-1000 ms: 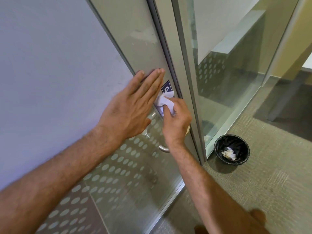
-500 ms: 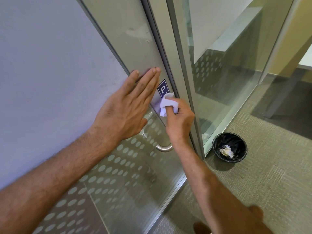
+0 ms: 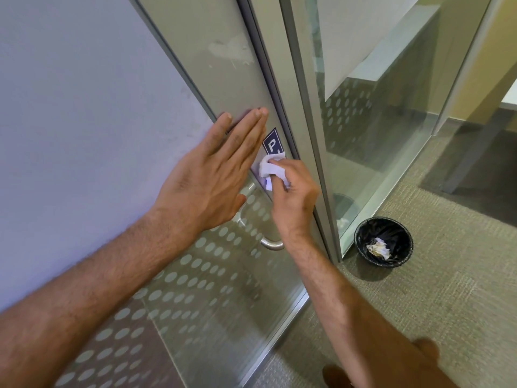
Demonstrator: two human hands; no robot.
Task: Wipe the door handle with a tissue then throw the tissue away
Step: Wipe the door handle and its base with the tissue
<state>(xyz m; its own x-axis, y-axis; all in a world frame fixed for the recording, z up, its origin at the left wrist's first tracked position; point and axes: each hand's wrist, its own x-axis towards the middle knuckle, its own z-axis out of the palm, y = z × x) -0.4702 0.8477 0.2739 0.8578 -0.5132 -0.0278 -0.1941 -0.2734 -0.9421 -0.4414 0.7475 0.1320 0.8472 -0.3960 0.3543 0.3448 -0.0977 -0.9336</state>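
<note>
A metal door handle (image 3: 270,244) runs down the frosted glass door (image 3: 212,65); only its lower curved end shows below my right wrist. My right hand (image 3: 293,200) grips a crumpled white tissue (image 3: 270,170) and presses it against the upper part of the handle, just under a blue sticker with a white P (image 3: 272,144). My left hand (image 3: 212,175) lies flat on the glass, fingers together and stretched out, holding nothing. A black bin (image 3: 383,241) stands on the carpet to the right with a crumpled tissue inside.
A metal door frame post (image 3: 310,135) stands right of my right hand, with a clear glass panel (image 3: 391,107) beyond it. Grey-green carpet (image 3: 447,289) covers the floor. A light wall (image 3: 84,121) is on the left. My feet (image 3: 425,348) show at the bottom.
My right hand has shifted slightly with the tissue on the upper handle, staying just below the P sticker. My left hand has stayed flat on the glass.
</note>
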